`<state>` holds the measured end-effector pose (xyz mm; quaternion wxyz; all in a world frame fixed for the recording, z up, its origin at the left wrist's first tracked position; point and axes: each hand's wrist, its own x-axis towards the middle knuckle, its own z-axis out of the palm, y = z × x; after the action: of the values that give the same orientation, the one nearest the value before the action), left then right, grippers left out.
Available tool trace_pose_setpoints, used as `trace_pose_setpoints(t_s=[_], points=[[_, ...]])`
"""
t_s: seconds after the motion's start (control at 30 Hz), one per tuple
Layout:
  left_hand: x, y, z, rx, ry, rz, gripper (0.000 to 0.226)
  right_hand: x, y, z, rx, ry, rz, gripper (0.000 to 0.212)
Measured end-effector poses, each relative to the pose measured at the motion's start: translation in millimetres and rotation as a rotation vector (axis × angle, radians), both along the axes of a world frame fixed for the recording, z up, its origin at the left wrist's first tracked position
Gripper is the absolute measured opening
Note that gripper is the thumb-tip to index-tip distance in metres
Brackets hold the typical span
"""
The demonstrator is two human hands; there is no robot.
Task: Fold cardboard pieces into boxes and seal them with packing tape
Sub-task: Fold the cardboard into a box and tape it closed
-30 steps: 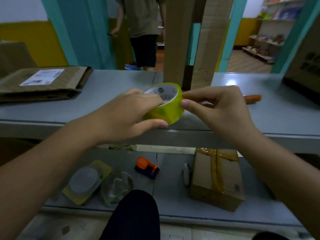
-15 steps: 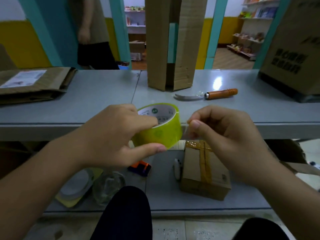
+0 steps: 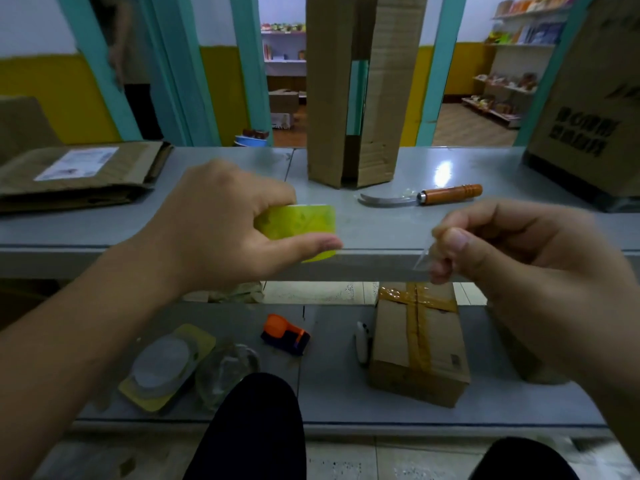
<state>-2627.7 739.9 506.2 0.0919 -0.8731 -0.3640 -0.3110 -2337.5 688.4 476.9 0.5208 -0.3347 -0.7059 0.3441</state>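
1. Packing tape roll [image 3: 298,230], yellow-green, is held in the air over the near edge of the upper counter [image 3: 381,230]; it is seen edge-on, so no print on its core shows
2. Left hand [image 3: 221,230] grips the tape roll, fingers curled over its top and thumb pressed along its underside; the hand hides the roll's left half
3. Right hand [image 3: 512,258] pinches the clear tape end [image 3: 423,259] between thumb and curled fingers, apart from the roll on its right; the strip between roll and pinch is too faint to trace
4. Flattened cardboard stack [image 3: 79,181] lies at the counter's left end and carries a white label [image 3: 78,163] whose print is too small to read
5. Large box [image 3: 588,109] at the counter's right end bears dark printed characters, blurred and unreadable; the frame cuts the box off
6. Upright cardboard piece [image 3: 332,98] stands at the counter's far edge, its top cut off; a knife [image 3: 422,197] with a wooden handle lies near it, in front and to the right
7. Lower shelf [image 3: 332,393] holds a sealed box [image 3: 419,344] crossed with brown tape toward its right end, with a small unreadable printed mark; an orange and dark dispenser [image 3: 285,336] sits near the middle, and a yellow-backed blister pack [image 3: 169,365] and clear plastic [image 3: 225,372] sit at the left
8. Person [image 3: 124,64] in the doorway beyond the counter is blurred and cut off above
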Motion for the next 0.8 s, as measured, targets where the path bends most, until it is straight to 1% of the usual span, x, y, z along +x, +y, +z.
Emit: trace_pose_setpoints(t_s=[0.07, 0.17, 0.23, 0.3, 0.4, 0.47, 0.57, 0.67, 0.73, 0.8], points=[[0, -2, 3, 0.008, 0.002, -0.01, 0.062, 1, -3, 3, 0.019, -0.031, -0.031, 0.025], [0, -4, 3, -0.05, -0.058, -0.05, 0.047, 2, -2, 4, 0.001, -0.025, -0.094, 0.021], [0, -7, -2, -0.126, -0.093, -0.078, 0.038, 1, 3, 1, -0.131, 0.102, -0.103, 0.017], [0, -10, -9, -0.203, -0.102, -0.103, 0.031, -3, 7, -2, -0.245, 0.23, -0.104, 0.019], [0, -15, -16, -0.307, -0.151, -0.14, 0.026, -5, 13, -2, -0.209, 0.228, -0.135, 0.023], [3, -17, -18, -0.334, -0.213, -0.121, 0.03, -1, 17, 2, -0.162, 0.217, -0.163, 0.024], [12, -16, -20, -0.323, -0.302, -0.035, 0.046, 7, 27, 20, -0.059, 0.106, -0.218, 0.023], [24, -14, -24, -0.277, -0.351, 0.127, 0.056, 12, 38, 50, 0.059, -0.04, -0.275, 0.016], [31, -17, -28, -0.272, -0.423, 0.161, 0.058, 11, 46, 70, 0.11, -0.18, -0.307, 0.014], [39, -26, -34, -0.275, -0.505, 0.147, 0.056, 10, 53, 87, 0.116, -0.255, -0.324, 0.013]])
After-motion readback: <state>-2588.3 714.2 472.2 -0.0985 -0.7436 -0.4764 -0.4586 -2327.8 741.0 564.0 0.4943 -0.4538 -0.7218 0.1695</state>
